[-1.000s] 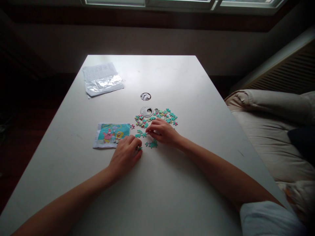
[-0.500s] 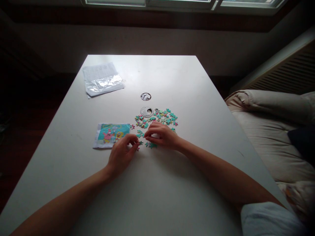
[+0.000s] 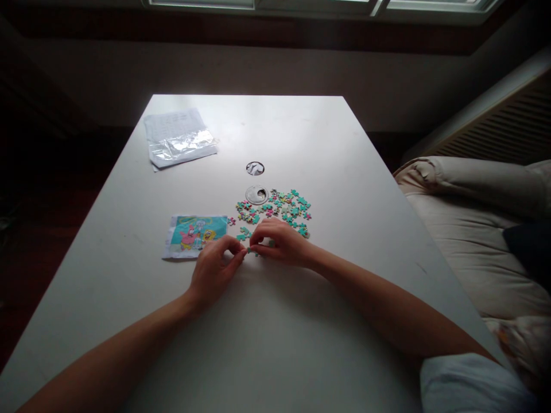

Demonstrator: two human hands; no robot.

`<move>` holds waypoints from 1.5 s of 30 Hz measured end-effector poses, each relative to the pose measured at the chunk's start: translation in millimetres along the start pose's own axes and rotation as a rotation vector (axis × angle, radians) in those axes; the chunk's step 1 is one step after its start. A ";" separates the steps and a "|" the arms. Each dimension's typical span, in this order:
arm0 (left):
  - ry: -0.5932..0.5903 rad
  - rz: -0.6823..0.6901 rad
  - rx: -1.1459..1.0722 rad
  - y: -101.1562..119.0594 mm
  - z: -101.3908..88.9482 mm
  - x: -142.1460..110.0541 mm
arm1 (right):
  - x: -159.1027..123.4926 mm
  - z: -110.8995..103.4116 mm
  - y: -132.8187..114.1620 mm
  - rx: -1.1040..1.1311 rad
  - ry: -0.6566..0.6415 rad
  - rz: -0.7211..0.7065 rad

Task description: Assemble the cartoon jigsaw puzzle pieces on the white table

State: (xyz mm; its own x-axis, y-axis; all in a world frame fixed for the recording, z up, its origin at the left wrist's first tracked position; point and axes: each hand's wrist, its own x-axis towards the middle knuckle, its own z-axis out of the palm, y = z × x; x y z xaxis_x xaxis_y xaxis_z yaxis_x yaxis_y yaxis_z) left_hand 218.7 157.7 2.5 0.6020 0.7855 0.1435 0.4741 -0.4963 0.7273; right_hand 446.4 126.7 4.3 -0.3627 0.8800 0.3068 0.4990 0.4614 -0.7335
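Note:
Both of my hands meet near the middle of a white table [image 3: 275, 344]. My left hand [image 3: 214, 267] is closed in a pinch at a small teal puzzle piece [image 3: 248, 250]. My right hand [image 3: 279, 241] is closed in a pinch on the same spot from the other side, its fingertips almost touching the left ones. A scatter of loose teal and pink puzzle pieces [image 3: 279, 207] lies just beyond my right hand. A cartoon picture card [image 3: 194, 235] lies flat to the left of my left hand.
A round metal lid [image 3: 256, 195] sits behind the pieces, and a cable hole [image 3: 255, 168] beyond it. A clear plastic bag on paper [image 3: 178, 140] lies at the far left. A padded beige seat [image 3: 482, 229] stands right of the table.
My right hand has slid left and nearer to me. My left hand has lifted from lying flat into a pinch, and the two sets of fingertips have come together over a piece.

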 end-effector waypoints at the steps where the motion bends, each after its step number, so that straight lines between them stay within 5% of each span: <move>1: 0.009 0.045 0.040 1.1 -0.1 -0.2 | 0.0 -1.9 1.6 -0.013 0.014 0.020; 7: -0.149 0.418 0.295 14.5 4.7 -8.9 | 0.9 -16.4 15.3 -0.087 -0.018 0.147; 12: -0.254 0.560 0.406 24.9 11.9 -19.8 | 3.2 -19.1 15.7 -0.126 -0.114 0.150; 28: -0.323 0.606 0.441 22.7 17.6 -22.9 | 6.3 -11.2 13.0 -0.296 -0.124 0.150; 45: -0.322 0.599 0.433 23.3 16.9 -23.6 | 4.9 -16.5 14.4 -0.175 -0.155 0.205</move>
State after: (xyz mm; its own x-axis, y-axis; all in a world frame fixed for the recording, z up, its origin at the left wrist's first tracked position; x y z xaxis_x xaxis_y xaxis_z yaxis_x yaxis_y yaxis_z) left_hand 226.4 121.3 4.8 0.9572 0.2284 0.1779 0.1796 -0.9505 0.2537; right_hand 464.7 139.6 5.3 -0.3490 0.9354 0.0573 0.6973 0.3000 -0.6509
